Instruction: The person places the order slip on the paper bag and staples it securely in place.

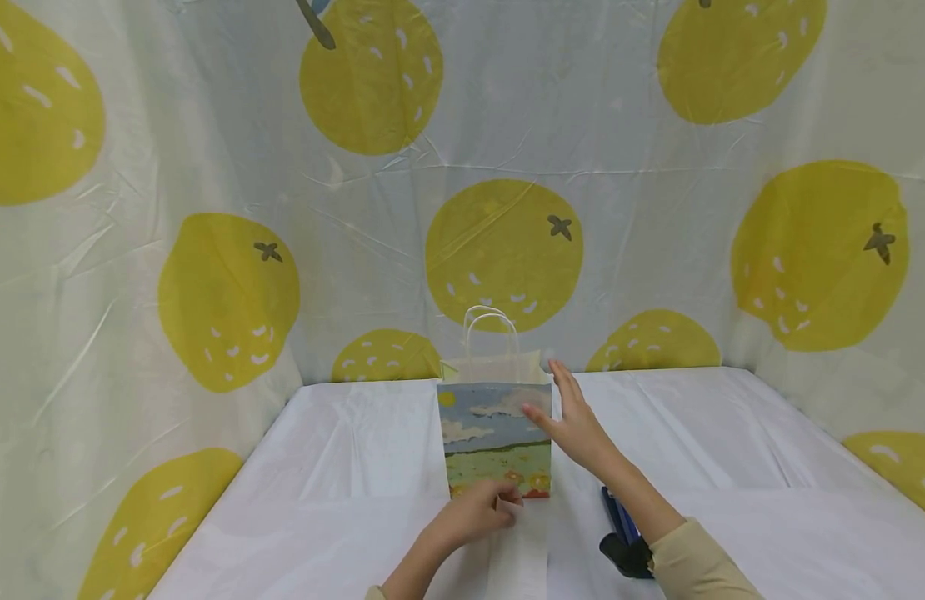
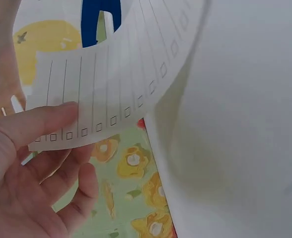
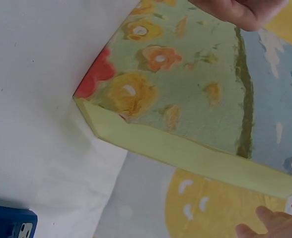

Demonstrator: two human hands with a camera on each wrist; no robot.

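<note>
A paper gift bag [image 1: 500,446] printed with a meadow, flowers and sky stands upright, its white twisted handles [image 1: 492,317] raised. In front of its lower edge is my left hand [image 1: 477,517]. In the left wrist view, that hand's thumb [image 2: 56,116] lies over a lined paper sheet with small checkboxes [image 2: 101,94], fingers beneath, pinching its end. The sheet curves away from the hand. My right hand [image 1: 578,425] is at the bag's upper right side, fingers extended and thumb in front of the printed face. Whether it touches the bag I cannot tell.
Right of the bag, partly behind my right forearm, lie a dark blue object [image 1: 618,512] and a black one [image 1: 626,554]; their kind is unclear. A white cloth [image 1: 372,450] covers the table. Lemon-print curtains [image 1: 627,250] enclose the back and sides.
</note>
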